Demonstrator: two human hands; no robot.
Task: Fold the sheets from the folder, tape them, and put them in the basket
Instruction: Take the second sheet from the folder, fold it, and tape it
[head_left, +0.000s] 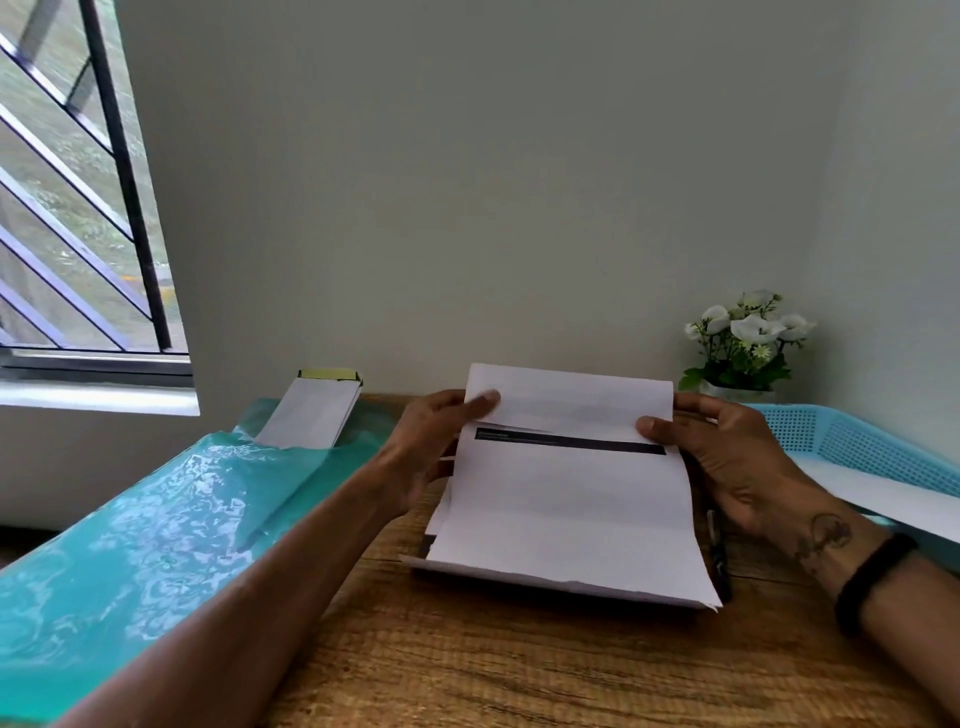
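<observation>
Sheet (566, 499) at frame centre, top flap folded over, pinched at its corners by left hand (436, 447) and right hand (727, 457); square edges, then crease flat on counter (519, 665).

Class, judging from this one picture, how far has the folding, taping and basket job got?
Done: one white sheet already lies in the blue basket. In hand: the left hand and right hand pinch a sheet mid-fold. Left: taping it, dropping it in, and more paper sticking out of the green folder.
</observation>
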